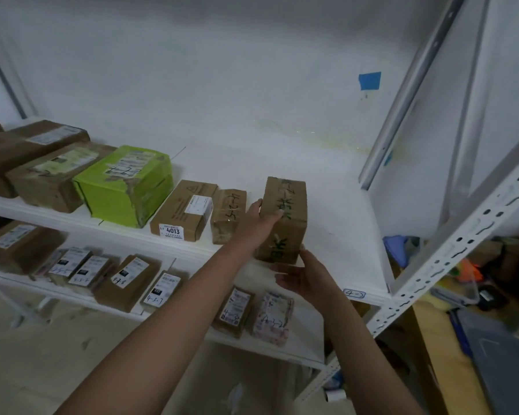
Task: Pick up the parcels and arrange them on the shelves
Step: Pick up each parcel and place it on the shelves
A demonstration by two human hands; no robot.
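A brown cardboard parcel [286, 217] with green handwriting lies on the upper white shelf [336, 223], near its front edge. My left hand [259, 221] grips the parcel's left side, fingers laid over its top. My right hand [304, 278] is just below the parcel's near end, fingers relaxed, fingertips close to its bottom corner. To the left stand a small brown parcel [226, 215] marked 4-2-5, a brown box [185, 212] labelled 4013, and a green box [126, 185].
More brown parcels [42, 166] fill the upper shelf's left end. The lower shelf [72, 292] holds several labelled packets. A perforated white upright [450, 259] bounds the right side, with clutter on the floor behind it. White wall at the back with blue tape [369, 80].
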